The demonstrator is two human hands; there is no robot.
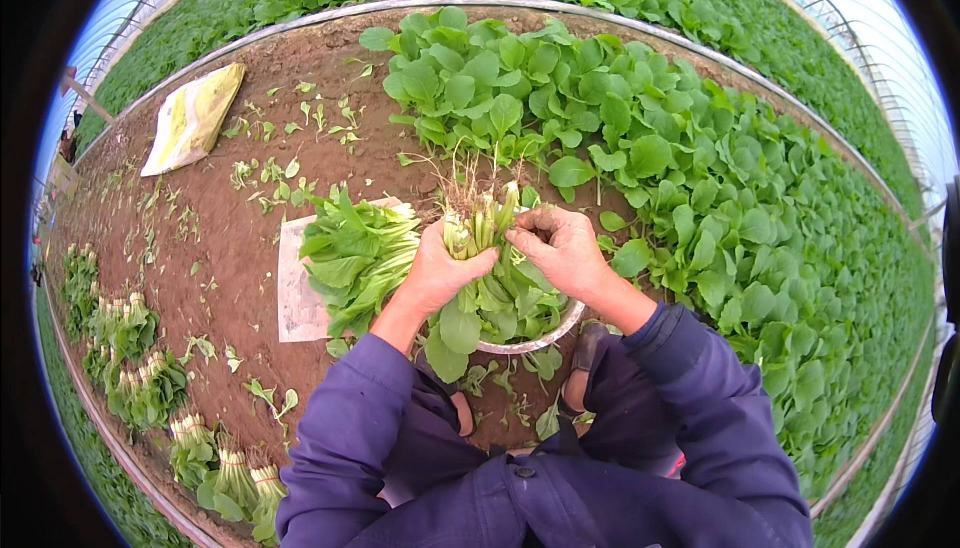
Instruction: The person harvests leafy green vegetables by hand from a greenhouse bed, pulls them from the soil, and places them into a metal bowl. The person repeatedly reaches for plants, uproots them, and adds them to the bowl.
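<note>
My left hand (444, 263) grips a bunch of leafy greens (474, 229) around the stems, with the stringy roots pointing up and away from me and the leaves hanging down. At the right side of that bunch, my right hand (561, 248) pinches an outer stem between thumb and fingers; the exact contact is partly hidden. Below the bunch stands a round basin (534, 345) with a pale rim, holding more loose leaves. Just left of my left hand, a pile of pulled greens (360, 259) lies on a pale sheet (296, 285), stems toward the hand.
Growing greens (675, 173) cover the ground ahead and to the right. Banded bunches (232, 480) line the left edge of the bare soil (225, 248). A folded yellow-and-white sack (193, 120) lies at far left. My shoes (589, 357) flank the basin. A pale border strip (450, 0) crosses behind.
</note>
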